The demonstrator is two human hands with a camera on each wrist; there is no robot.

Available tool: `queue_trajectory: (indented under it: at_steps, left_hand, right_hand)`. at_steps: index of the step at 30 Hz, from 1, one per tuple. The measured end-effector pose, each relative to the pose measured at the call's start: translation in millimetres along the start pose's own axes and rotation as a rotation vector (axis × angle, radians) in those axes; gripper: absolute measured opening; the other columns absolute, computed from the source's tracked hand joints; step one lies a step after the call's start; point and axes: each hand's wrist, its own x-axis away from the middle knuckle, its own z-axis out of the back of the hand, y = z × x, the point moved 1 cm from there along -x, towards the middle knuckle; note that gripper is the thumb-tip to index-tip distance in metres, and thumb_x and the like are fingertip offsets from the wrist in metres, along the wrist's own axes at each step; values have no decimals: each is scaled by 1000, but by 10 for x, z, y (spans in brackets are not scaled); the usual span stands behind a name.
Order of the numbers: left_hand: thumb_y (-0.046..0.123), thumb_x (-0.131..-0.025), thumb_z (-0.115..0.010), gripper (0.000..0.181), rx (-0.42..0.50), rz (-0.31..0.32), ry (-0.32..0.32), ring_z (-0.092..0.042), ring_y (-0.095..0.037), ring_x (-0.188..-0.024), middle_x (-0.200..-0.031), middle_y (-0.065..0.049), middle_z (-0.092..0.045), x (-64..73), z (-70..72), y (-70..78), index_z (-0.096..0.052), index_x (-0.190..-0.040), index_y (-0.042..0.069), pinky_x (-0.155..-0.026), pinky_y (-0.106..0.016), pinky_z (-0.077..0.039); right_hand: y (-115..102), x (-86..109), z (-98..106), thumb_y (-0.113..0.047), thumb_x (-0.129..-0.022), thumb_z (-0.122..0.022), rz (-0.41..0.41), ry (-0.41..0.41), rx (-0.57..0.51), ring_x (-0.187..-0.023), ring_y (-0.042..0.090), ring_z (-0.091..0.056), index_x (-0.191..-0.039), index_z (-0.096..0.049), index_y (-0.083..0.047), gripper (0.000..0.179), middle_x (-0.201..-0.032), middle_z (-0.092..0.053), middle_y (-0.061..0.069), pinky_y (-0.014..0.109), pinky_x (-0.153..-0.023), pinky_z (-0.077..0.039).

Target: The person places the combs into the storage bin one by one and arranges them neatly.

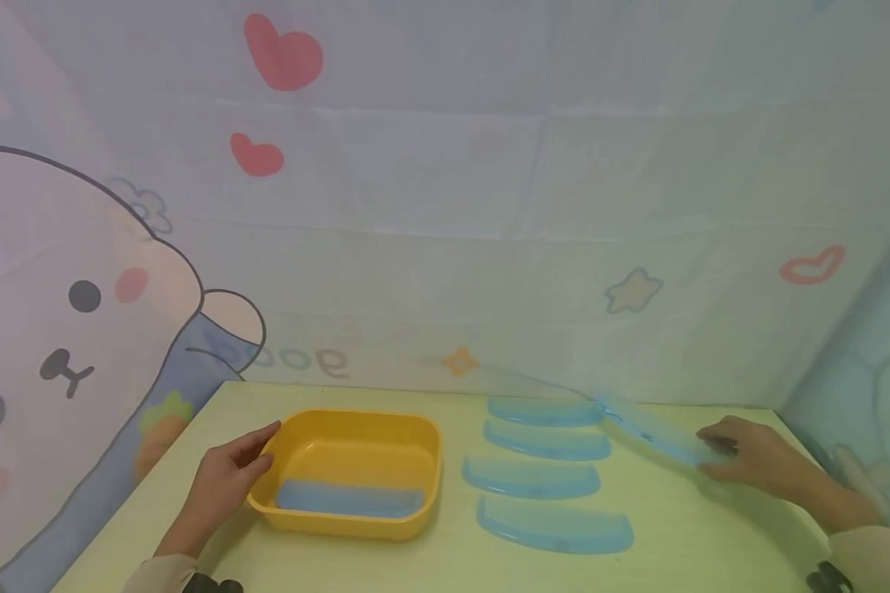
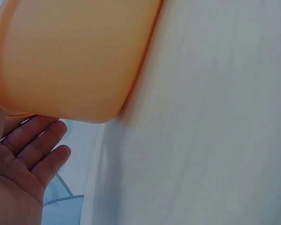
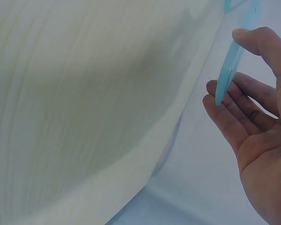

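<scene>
My right hand (image 1: 760,461) pinches one end of a translucent light blue comb (image 1: 653,432), thumb on one side and fingertips on the other. Motion blurs this comb in the head view; it slants up and left above the table. In the right wrist view, the held comb (image 3: 229,70) appears nearly edge-on. My left hand (image 1: 226,482) touches the left rim of a yellow plastic basin (image 1: 348,527), its fingers loosely extended. Another blue comb (image 1: 348,499) lies inside along the basin's near side. In the left wrist view, the other fingers (image 2: 51,161) hang below the basin's wall (image 2: 79,61).
Right of the basin, several matching combs lie in a column, from the farthest comb (image 1: 541,412) to the nearest comb (image 1: 556,527). They rest on a pale yellow table (image 1: 415,568). Behind it hangs a printed cloth (image 1: 445,206) with hearts and a cartoon animal.
</scene>
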Motion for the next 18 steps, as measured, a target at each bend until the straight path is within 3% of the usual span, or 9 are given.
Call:
queue_trajectory:
  at_steps: [6,18]
  left_hand:
    - [-1,-101,-69,42,15,-11,8,-61,4,-111,-139,-26,-65,-1,-5,5,-64,-143,-6,-84,-13,-56]
    - [-1,-101,-69,43,7,5,-2,-62,0,-113,-140,-26,-64,2,3,7,-63,-144,-5,-84,-14,-56]
  right_hand:
    - [-163,-126,-76,-19,-84,-92,70,26,-8,-87,13,-63,-117,-74,7,46,-101,-67,-1,29,-71,-56]
    - [-585,-428,-206,-24,-86,-91,132,14,-67,-89,15,-63,-120,-74,6,48,-102,-66,-2,32,-74,-57]
